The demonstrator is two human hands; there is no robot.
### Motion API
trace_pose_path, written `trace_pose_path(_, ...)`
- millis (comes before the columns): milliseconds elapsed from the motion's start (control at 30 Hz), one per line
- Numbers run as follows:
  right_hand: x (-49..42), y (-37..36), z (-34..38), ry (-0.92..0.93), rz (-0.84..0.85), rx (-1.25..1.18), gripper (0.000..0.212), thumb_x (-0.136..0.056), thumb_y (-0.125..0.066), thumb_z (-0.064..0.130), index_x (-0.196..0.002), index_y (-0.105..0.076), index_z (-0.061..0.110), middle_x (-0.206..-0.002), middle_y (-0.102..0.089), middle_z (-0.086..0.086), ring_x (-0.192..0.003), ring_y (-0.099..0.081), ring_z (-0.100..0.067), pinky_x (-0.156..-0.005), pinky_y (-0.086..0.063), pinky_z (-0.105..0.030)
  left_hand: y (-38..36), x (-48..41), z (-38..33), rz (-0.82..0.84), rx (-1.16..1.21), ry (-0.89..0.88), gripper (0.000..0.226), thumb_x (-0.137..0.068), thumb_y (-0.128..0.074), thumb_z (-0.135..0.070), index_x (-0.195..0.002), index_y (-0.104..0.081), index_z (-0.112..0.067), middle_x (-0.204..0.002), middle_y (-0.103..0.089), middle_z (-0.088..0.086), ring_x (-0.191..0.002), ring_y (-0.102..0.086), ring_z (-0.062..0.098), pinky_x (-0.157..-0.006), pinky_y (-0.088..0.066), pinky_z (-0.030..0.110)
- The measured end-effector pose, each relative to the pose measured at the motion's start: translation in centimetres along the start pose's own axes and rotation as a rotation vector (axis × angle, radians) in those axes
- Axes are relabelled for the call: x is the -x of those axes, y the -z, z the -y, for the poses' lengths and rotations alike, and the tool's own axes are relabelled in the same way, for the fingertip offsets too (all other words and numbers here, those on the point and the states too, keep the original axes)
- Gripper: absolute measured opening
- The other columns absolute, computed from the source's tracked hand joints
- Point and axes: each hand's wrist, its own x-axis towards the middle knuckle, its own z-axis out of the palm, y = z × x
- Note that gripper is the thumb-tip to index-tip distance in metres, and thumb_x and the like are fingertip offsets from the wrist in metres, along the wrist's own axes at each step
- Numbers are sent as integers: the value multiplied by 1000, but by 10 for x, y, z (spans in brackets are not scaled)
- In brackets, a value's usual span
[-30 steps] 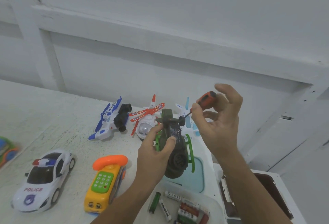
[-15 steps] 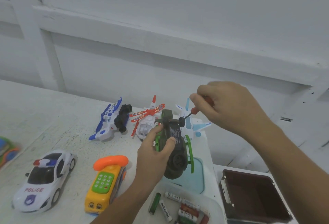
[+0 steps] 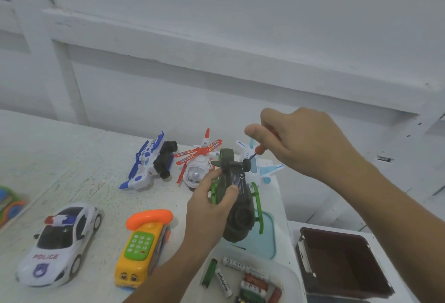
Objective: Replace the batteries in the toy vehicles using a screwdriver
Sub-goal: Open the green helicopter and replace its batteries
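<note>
My left hand [image 3: 206, 204] grips a dark green toy helicopter [image 3: 237, 200] belly-up above the table's right end, thumb across its labelled underside. My right hand [image 3: 298, 143] pinches a small red-handled screwdriver [image 3: 257, 151] from above; most of the handle is hidden by my fingers. The tip of the screwdriver points down-left at the toy's tail end, near a black wheel. A white tray [image 3: 290, 276] close to me holds several loose batteries [image 3: 222, 283].
On the white table [image 3: 79, 182] lie a police car [image 3: 61, 242], a yellow phone-bus toy [image 3: 143, 246], a blue-white plane [image 3: 150, 161], a red-white helicopter [image 3: 199, 163] and a light-blue plane [image 3: 258, 166]. A brown-lined bin [image 3: 342, 261] stands at the right. A wall rises behind.
My right hand has turned over from palm-up to knuckles-up around the screwdriver handle, twisting it in place. The left hand and helicopter have stayed still.
</note>
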Motion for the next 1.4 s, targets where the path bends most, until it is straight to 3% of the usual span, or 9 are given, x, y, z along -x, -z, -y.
trace_pose_path(133, 4, 3, -4, 62, 56, -211, 14, -93, -41, 37, -105, -46, 30, -93, -54, 14, -86, -56, -10, -71, -43, -33, 0, -1, -1, -9, 9, 7, 35, -90, -67, -23, -100, -56, -54, -93, -58, -45, -90, -62, -9, -76, -60, 26)
trace_pose_path(233, 4, 9, -4, 128, 151, -223, 7, -94, -42, 32, -101, -40, 31, -84, -58, 16, -76, -55, -5, -68, -44, -34, 1, -2, -2, -10, 8, 7, 31, -91, -67, -23, -104, -57, -49, -92, -59, -44, -85, -64, -7, -76, -61, 33)
trace_pose_path(400, 0, 12, -7, 17, 141, 43, 40, -86, -21, 64, -86, -41, 29, -78, -69, 17, -69, -56, -15, -64, -45, -31, 1, -1, -3, -5, 7, 15, 31, -91, -66, -22, -101, -56, -50, -89, -59, -46, -82, -64, -7, -75, -62, 34)
trace_pose_path(567, 8, 22, -9, -18, 323, -86, 15, -87, -51, 28, -97, -41, 29, -77, -60, 14, -72, -52, -9, -62, -43, -32, 2, 0, -1, -17, 29, 47, 29, -91, -67, -23, -110, -58, -44, -86, -62, -42, -77, -68, 2, -75, -62, 39)
trace_pose_path(833, 6, 6, -21, -183, 164, -226, 47, -94, -43, 49, -66, -51, 11, -66, -71, 2, -57, -61, -16, -58, -50, -37, 0, 3, 2, -10, 30, 48, 29, -91, -66, -23, -105, -58, -47, -90, -62, -41, -81, -68, -1, -75, -62, 38)
trace_pose_path(933, 18, -13, -36, -342, 74, -511, 39, -97, -50, 31, -69, -56, 4, -65, -72, 10, -50, -55, -10, -49, -45, -27, 0, 4, 3, -22, 54, 67, 30, -90, -67, -24, -102, -60, -50, -92, -63, -37, -88, -70, 8, -76, -62, 41)
trace_pose_path(1167, 88, -92, -75, -1044, -255, -1423, 16, -92, -51, 2, -77, -53, 4, -69, -63, -16, -51, -53, -21, -43, -41, -26, 5, 2, 4, -87, 99, 83, 26, -87, -69, -33, -99, -63, -55, -96, -70, -21, -94, -71, 18, -82, -60, 48)
trace_pose_path(1300, 136, -144, -66, -1302, -163, -1308, 12, -91, -59, 0, -79, -54, -1, -71, -59, -16, -59, -59, -22, -50, -49, -27, 6, 0, 4, -81, 122, 77, 27, -74, -64, -47, -99, -63, -58, -100, -72, -16, -96, -71, 21, -83, -59, 50)
trace_pose_path(1400, 156, -169, -48, -1248, -42, -1000, 22, -89, -68, 10, -75, -55, 0, -66, -64, -13, -54, -63, -20, -45, -45, -18, 4, 1, 6, -82, 123, 76, 25, -80, -67, -43, -101, -63, -56, -100, -70, -19, -96, -71, 21, -82, -59, 50)
